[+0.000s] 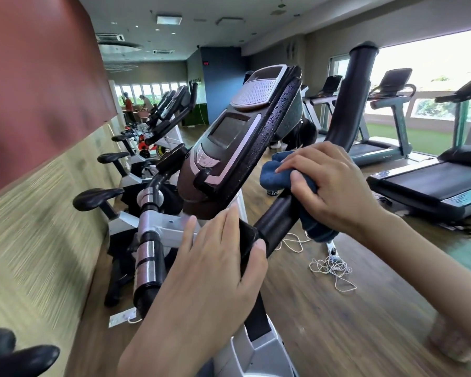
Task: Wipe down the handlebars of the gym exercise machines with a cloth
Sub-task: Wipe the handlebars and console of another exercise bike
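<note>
Wiping is under way: the right hand [335,191] grips a blue cloth [272,175] wrapped on the bike's handlebar [278,221], which rises beyond that hand. The left hand [212,270] lies flat, fingers straight, on the middle clamp [248,235], bracing it. Next, I judge, the cloth should slide up the bar; I can make out no container.

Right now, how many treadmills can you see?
3, along the windows on the right: the nearest treadmill beyond the right hand, the middle treadmill further back, the farthest treadmill just left of the upright handlebar. Others may hide behind it.
</note>
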Demonstrator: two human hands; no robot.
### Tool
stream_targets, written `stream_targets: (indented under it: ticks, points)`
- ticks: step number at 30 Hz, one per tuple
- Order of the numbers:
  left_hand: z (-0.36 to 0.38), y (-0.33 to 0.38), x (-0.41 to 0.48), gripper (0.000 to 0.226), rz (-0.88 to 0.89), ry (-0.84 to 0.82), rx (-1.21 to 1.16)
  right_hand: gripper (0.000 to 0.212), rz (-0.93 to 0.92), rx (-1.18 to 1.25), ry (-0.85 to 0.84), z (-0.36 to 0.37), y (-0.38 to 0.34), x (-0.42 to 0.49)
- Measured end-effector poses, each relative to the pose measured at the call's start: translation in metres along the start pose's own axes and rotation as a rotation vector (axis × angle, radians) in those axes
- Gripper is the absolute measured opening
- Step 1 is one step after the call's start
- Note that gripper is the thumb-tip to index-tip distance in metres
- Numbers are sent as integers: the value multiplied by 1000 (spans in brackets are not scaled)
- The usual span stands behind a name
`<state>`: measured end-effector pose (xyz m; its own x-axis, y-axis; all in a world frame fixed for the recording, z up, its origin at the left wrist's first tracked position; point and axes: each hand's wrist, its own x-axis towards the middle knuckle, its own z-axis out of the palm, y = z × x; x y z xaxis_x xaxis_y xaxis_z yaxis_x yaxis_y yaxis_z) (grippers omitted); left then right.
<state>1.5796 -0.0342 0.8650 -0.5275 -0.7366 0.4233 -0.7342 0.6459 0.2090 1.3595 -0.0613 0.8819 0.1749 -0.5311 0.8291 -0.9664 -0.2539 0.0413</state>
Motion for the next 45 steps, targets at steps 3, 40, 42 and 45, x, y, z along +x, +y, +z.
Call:
stream_targets:
  ticks: [3, 40, 42, 45]
  points:
    - [4, -3, 1, 88, 8, 19, -51, 34, -70, 11, -14, 10, -28, -13]
    - [74, 77, 51, 71, 104, 285, 154, 31, -409, -451, -19, -55, 121, 71]
    - [75, 79, 52, 71, 98, 283, 148, 33, -319, -419, 11, -54, 116, 70]
    - [77, 78, 51, 71, 102, 315, 128, 34, -223, -324, 36, -44, 102, 58]
